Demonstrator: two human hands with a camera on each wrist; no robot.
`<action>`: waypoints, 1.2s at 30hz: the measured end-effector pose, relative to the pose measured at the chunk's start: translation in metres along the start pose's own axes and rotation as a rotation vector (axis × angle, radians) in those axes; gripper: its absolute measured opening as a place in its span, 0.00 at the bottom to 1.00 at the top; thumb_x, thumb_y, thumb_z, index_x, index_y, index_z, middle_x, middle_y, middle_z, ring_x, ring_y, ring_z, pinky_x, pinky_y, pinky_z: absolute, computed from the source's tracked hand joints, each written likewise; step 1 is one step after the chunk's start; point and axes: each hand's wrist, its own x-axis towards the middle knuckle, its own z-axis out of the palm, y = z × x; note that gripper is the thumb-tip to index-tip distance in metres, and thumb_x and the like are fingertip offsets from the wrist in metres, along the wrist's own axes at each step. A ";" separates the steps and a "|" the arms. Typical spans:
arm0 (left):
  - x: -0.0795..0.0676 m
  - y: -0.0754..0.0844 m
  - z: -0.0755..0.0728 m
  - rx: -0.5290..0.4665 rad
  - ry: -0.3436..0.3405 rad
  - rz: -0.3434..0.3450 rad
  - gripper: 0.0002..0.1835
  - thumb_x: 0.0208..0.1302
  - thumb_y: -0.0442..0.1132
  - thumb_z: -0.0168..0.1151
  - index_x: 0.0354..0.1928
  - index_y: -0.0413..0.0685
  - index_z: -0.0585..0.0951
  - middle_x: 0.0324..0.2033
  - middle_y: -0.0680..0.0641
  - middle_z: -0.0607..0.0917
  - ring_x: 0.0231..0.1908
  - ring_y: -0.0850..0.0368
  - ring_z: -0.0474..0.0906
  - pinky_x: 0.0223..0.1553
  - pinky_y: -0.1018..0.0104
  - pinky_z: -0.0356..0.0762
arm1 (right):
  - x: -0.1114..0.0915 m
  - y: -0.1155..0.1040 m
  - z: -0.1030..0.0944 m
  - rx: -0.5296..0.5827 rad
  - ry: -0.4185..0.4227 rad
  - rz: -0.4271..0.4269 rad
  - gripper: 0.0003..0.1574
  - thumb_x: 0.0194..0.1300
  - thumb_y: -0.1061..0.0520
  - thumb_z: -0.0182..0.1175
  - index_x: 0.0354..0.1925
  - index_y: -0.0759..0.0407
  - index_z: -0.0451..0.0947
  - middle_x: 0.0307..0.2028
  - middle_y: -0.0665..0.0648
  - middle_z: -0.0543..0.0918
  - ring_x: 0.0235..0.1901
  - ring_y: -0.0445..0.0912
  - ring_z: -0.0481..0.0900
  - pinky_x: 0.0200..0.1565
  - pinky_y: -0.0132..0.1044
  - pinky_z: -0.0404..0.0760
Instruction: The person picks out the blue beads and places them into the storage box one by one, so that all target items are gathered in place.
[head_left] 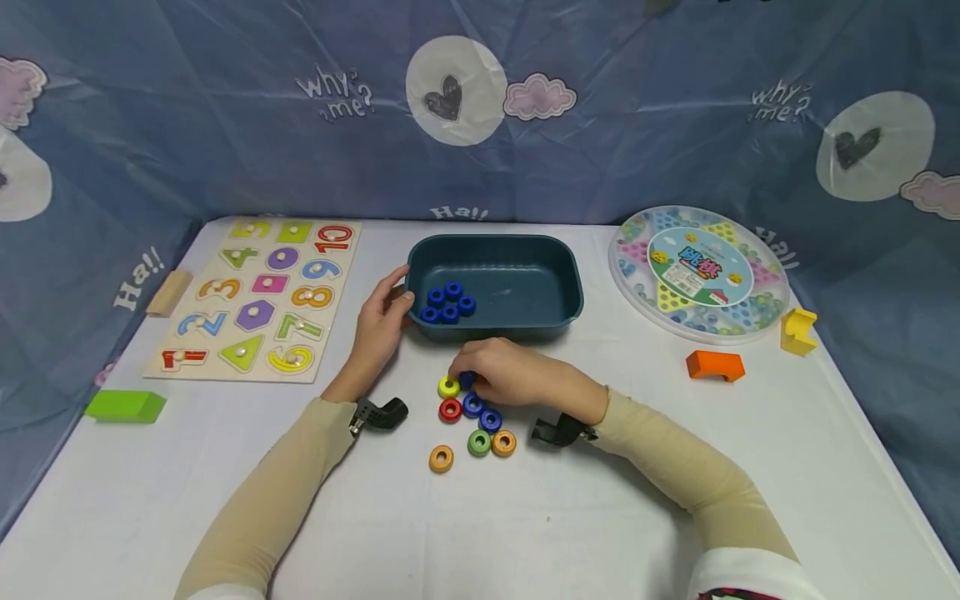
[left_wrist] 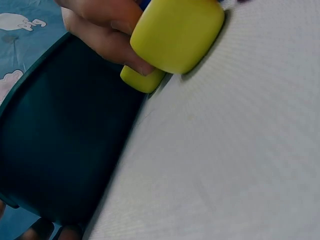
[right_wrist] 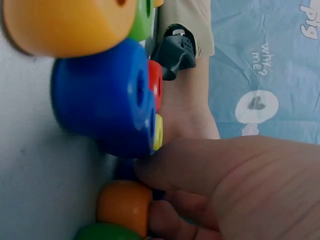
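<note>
Beads by the right hand (head_left: 517, 373): head cam only shows one yellow bead (head_left: 447, 393), but the left wrist cam catches two. Right wrist cam also turns up an orange bead (right_wrist: 120, 205) and a green bead (right_wrist: 107, 233) that the hand covers from above.
Right fingers: thumb and fingertips look like they're pinching a blue bead (head_left: 468, 381), but it's mostly covered, so don't quote me.
Left hand (head_left: 378, 327): thumb and fingers gripping the left end of the teal bin (head_left: 525, 287).
Bin count: five blue beads, bunched at the left end.
Table count, head cam: three blue (including the covered one), two orange, one each of yellow, red and green, all in front of the bin.
Blocks: four, so green block (head_left: 126, 407), tan block (head_left: 169, 294), orange block (head_left: 712, 364), yellow block (head_left: 797, 332).
Boards: one number puzzle (head_left: 225, 308), fifteen pieces; one round game board (head_left: 701, 267).
</note>
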 end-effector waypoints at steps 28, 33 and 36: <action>0.000 0.000 0.000 0.001 -0.002 0.000 0.26 0.74 0.38 0.48 0.72 0.47 0.63 0.64 0.34 0.72 0.59 0.40 0.72 0.46 0.71 0.78 | 0.001 0.039 -0.061 0.078 0.387 0.089 0.13 0.57 0.62 0.65 0.43 0.60 0.82 0.39 0.57 0.84 0.27 0.42 0.77 0.31 0.33 0.78; 0.000 -0.001 0.000 -0.005 -0.001 0.002 0.26 0.74 0.37 0.48 0.72 0.47 0.63 0.64 0.34 0.72 0.59 0.40 0.72 0.45 0.72 0.78 | 0.011 0.066 -0.062 0.078 0.358 0.236 0.14 0.58 0.61 0.67 0.44 0.60 0.84 0.41 0.58 0.85 0.27 0.44 0.80 0.32 0.36 0.78; 0.000 -0.002 0.000 -0.009 0.000 0.007 0.26 0.73 0.37 0.48 0.72 0.46 0.64 0.64 0.34 0.72 0.58 0.39 0.72 0.44 0.72 0.79 | 0.019 0.077 -0.058 0.077 0.317 0.311 0.13 0.57 0.60 0.68 0.43 0.60 0.85 0.41 0.58 0.87 0.30 0.45 0.83 0.37 0.38 0.81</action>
